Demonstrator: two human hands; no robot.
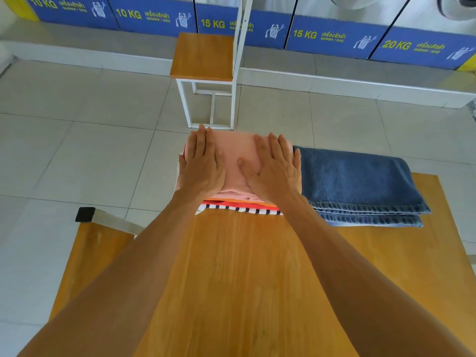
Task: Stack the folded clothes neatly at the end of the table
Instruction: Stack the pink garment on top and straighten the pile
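Both forearms were bare up to the bottom edge of the view, with no sleeve, watch or bracelet showing, and the left hand [202, 166] and right hand [274, 170] wore no gloves or rings.

Laundromat floor and fixtures beyond the far edge.
Wood-topped stool [202, 56] on white metal frame, stood on pale tiled floor [77, 150]. White upright pole [240, 39] just beside stool's right edge. Row of blue washer panels [334, 37] along back, marked 10 KG, 15 KG, 20 KG in yellow. Black-capped white bar end [86, 214] seen at lower left.
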